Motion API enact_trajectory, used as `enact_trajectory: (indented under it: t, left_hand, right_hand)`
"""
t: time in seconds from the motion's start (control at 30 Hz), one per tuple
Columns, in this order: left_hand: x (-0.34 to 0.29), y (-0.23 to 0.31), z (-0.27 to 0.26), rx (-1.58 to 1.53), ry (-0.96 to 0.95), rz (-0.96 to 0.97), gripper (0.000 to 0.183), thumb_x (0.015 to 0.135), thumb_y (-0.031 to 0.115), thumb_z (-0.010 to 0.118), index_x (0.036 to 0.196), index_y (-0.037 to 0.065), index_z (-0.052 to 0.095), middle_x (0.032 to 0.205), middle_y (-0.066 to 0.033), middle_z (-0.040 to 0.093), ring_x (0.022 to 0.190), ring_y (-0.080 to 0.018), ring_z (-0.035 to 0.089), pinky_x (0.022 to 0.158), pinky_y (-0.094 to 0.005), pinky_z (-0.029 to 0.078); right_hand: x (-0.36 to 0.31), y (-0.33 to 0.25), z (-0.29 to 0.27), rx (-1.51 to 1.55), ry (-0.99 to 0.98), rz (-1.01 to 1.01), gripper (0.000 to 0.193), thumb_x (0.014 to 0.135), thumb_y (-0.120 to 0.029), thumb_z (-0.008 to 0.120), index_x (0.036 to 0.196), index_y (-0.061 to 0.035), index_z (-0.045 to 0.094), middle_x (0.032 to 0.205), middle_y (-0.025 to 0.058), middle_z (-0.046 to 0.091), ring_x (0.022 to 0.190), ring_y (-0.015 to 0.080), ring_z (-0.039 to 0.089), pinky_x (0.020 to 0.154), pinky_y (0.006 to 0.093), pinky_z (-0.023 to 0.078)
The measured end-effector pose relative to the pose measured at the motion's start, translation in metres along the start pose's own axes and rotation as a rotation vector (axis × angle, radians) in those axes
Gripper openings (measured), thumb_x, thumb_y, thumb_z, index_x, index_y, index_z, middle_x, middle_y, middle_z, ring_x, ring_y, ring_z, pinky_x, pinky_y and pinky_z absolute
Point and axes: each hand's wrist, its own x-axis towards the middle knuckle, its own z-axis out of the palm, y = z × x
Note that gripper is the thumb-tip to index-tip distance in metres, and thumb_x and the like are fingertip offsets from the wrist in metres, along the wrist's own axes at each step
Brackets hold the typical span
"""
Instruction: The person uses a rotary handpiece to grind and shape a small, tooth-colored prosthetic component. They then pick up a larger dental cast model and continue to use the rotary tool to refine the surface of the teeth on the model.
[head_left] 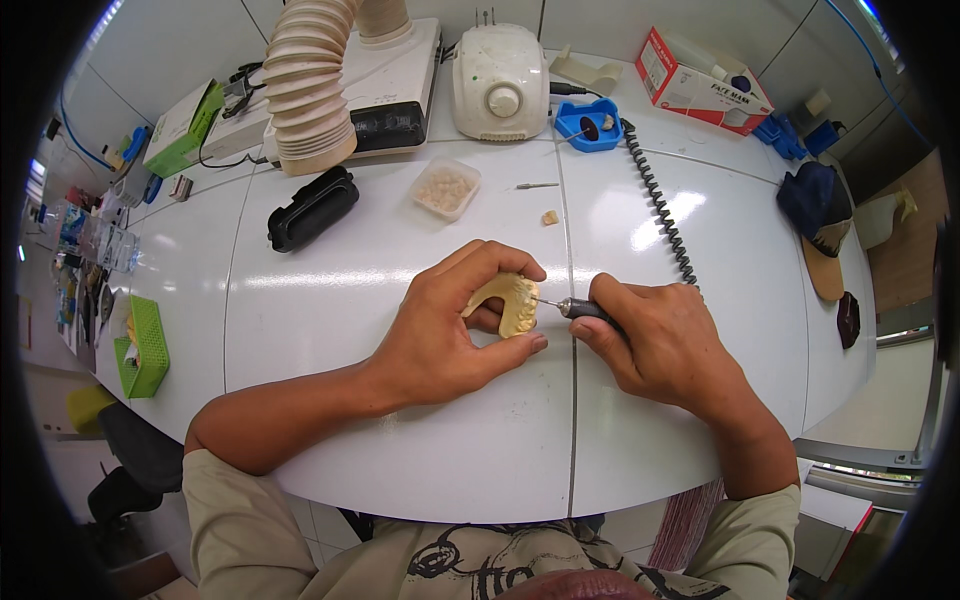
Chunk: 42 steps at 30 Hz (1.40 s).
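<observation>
Over the middle of the white table, my left hand (pixel 450 315) grips a cream-yellow plaster dental model (pixel 517 303) shaped like a tooth arch. Its row of teeth faces right. My right hand (pixel 655 335) is wrapped round a black rotary handpiece (pixel 590 312), held almost level. The thin bur at its tip meets the teeth side of the model or comes very close; which, I cannot tell. A coiled black cord (pixel 655 190) runs from the far side down to behind my right hand. Beyond the model lie a small tooth-like piece (pixel 550 217) and a loose metal bur (pixel 537 185).
Farther back stand a white control box (pixel 500 85), a blue tray (pixel 588 125) and a ribbed suction hose (pixel 308 90). A clear tub of pale pieces (pixel 444 190) and a black case (pixel 312 208) lie left of centre. At right is a cap (pixel 818 220); at left, a green basket (pixel 145 347).
</observation>
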Motion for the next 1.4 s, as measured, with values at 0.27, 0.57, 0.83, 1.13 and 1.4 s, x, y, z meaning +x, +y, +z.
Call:
enact_trajectory:
  t: [0.27,0.57,0.83,1.13,1.4]
  left_hand:
    - [-0.0003,0.0007,-0.0001,0.004,0.003,0.003,0.05,0.092,0.007,0.088,0.137,0.005,0.067,0.134,-0.0104,0.065,0.122,-0.022,0.072,0.097,-0.0358,0.072]
    - [-0.0003,0.0034,-0.0006,0.025,0.001,0.011,0.053,0.092,0.007,0.088,0.141,0.005,0.069,0.132,-0.0105,0.065,0.119,-0.021,0.072,0.097,-0.035,0.071]
    - [-0.0005,0.0036,-0.001,0.041,0.0,0.021,0.054,0.092,0.007,0.088,0.143,0.006,0.069,0.132,-0.0116,0.066,0.118,-0.0214,0.073,0.096,-0.035,0.071]
    - [-0.0007,0.0037,-0.0011,0.043,0.0,0.016,0.054,0.092,0.007,0.088,0.143,0.005,0.069,0.132,-0.0115,0.066,0.118,-0.0211,0.073,0.096,-0.0347,0.071]
    - [-0.0003,0.0044,-0.0016,0.057,0.002,0.025,0.053,0.092,0.007,0.088,0.142,0.005,0.07,0.132,-0.0112,0.066,0.118,-0.0209,0.073,0.095,-0.0343,0.071]
  right_hand:
    - [0.0004,-0.0003,-0.0002,-0.004,-0.004,-0.001,0.042,0.114,-0.045,0.063,0.101,-0.0049,0.062,0.08,0.0173,0.074,0.066,0.044,0.071,0.061,0.0547,0.052]
    - [0.0004,-0.0006,-0.0009,-0.002,-0.022,0.015,0.042,0.115,-0.045,0.063,0.102,-0.005,0.062,0.081,0.0183,0.075,0.067,0.0444,0.071,0.062,0.0552,0.052]
    - [-0.0002,0.0007,0.0005,0.007,-0.008,0.003,0.042,0.114,-0.045,0.063,0.102,-0.0049,0.061,0.081,0.0185,0.075,0.066,0.0448,0.071,0.062,0.0555,0.052]
    - [0.0004,0.0005,0.0002,0.002,-0.018,0.009,0.042,0.115,-0.045,0.063,0.102,-0.0045,0.061,0.082,0.0186,0.076,0.066,0.0448,0.071,0.061,0.0551,0.052]
    - [0.0002,0.0006,-0.0002,-0.003,-0.002,-0.009,0.042,0.115,-0.045,0.063,0.102,-0.005,0.061,0.081,0.018,0.075,0.066,0.0443,0.071,0.061,0.0546,0.052]
